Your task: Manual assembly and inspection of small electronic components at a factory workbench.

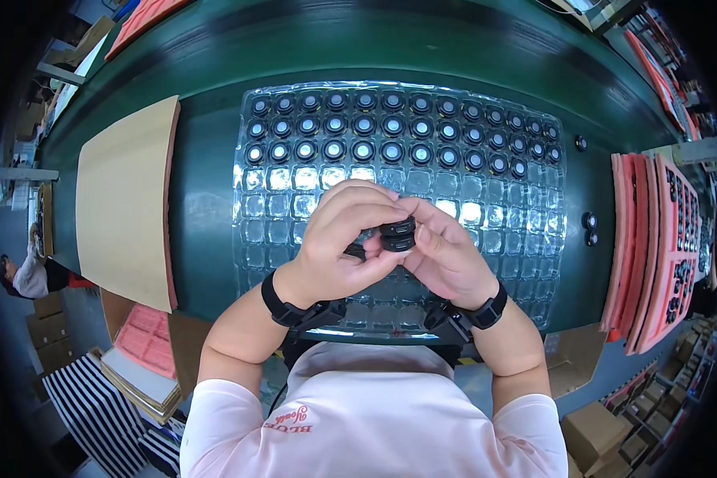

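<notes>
Both my hands meet over the near middle of a clear plastic tray (486, 213) with moulded pockets. Between their fingertips is a pair of round black speakers (397, 236), one against the other, seen from the side. My left hand (338, 239) is closed round them, and a further dark round piece (355, 251) shows beneath its palm. From the other side, my right hand (452, 253) pinches the same pair with thumb and fingers. The far rows of the tray hold many black speakers with silver centres (392, 126), facing up; the third row is filled only part way along.
A tan board (127, 203) lies left on the green table (203, 159). Loose speakers (589, 221) sit right of the tray. Farther right stand upright pink foam sheets (633, 239), some with parts in them. An open carton with pink foam (145, 338) is at lower left. Another person (30, 271) is far left.
</notes>
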Demonstrator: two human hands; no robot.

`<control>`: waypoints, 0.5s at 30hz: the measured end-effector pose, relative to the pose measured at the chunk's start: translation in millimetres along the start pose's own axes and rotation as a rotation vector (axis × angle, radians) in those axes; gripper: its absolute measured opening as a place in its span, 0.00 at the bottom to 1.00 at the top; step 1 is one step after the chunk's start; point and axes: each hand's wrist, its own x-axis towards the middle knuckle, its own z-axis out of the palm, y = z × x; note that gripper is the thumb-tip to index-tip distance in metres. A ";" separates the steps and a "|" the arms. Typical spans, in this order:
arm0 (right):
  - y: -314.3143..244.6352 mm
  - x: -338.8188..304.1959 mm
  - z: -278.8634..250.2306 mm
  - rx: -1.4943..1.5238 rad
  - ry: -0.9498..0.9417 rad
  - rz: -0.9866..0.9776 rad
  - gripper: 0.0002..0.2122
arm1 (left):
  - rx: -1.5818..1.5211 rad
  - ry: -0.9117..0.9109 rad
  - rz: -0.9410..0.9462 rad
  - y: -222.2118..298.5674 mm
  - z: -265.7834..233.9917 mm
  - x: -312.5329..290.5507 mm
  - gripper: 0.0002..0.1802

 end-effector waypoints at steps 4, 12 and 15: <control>-1.3 -2.2 1.1 -0.022 0.032 0.007 0.19 | 0.017 0.017 0.030 -0.8 0.3 2.3 0.25; -9.3 -5.6 4.1 -0.521 0.204 -0.125 0.23 | 0.077 -0.006 0.026 0.3 -2.9 1.6 0.23; -7.2 -5.3 7.2 -0.656 0.216 -0.237 0.22 | 0.075 -0.083 0.052 0.4 -5.8 0.4 0.22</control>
